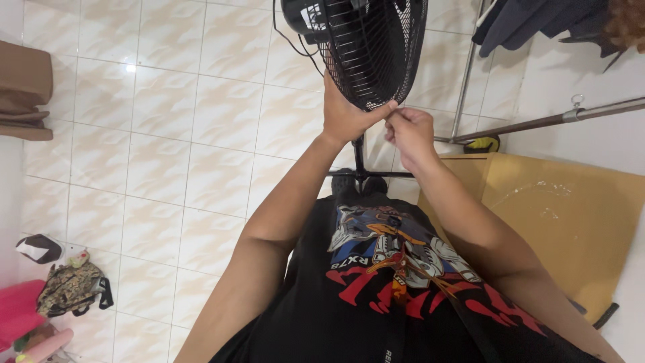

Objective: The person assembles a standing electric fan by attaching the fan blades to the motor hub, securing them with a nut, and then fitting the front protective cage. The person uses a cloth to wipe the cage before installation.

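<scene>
We see one black standing fan with a round wire grille [373, 50], at twelve o'clock in the head view, and our two hands are on the low edge of its grille. The left hand [344, 114] is closed around the grille rim from below, with the thumb pressed on the wires. The right hand [408, 129] is just beside it, at one o'clock; its fingertips are pinched narrow at the rim, and we cannot tell if they hold some small part. One thin black pole [358, 151] goes down from the fan to a crossed base between our arms.

The floor of glossy cream tiles [175, 134] fills the left half. On it, at eight o'clock, lie one camouflage bag [70, 289], one black and white cap [39, 247] and one pink thing [17, 309]. At three o'clock stands one light brown wooden board [571, 215]. At one o'clock, one metal clothes rail [537, 122] carries dark clothes [531, 20].
</scene>
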